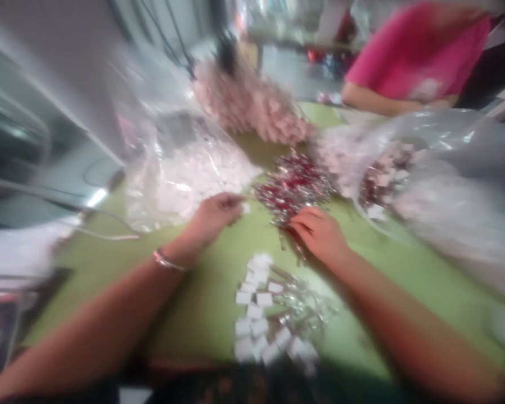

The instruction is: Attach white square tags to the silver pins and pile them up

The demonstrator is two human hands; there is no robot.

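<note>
My left hand [219, 210], with a bracelet at the wrist, is closed in a pinch; a small white piece [246, 208] shows at its fingertips. My right hand [317, 230] has its fingers pressed together at the near edge of a pile of red strips with shiny silver metal parts [294, 182]. What those fingers grip is blurred and cannot be made out. Closer to my body lies a group of white square pieces [255, 311], with dark red strips and silver metal ends [307, 303] spreading to their right.
A clear plastic bag of white pieces [197, 174] lies left on the green table [180, 314]. Another clear bag [446, 185] lies right, with white and dark red pieces. Behind the pile are pale pink bundles [256, 106]. A person in a pink top [421, 50] sits across.
</note>
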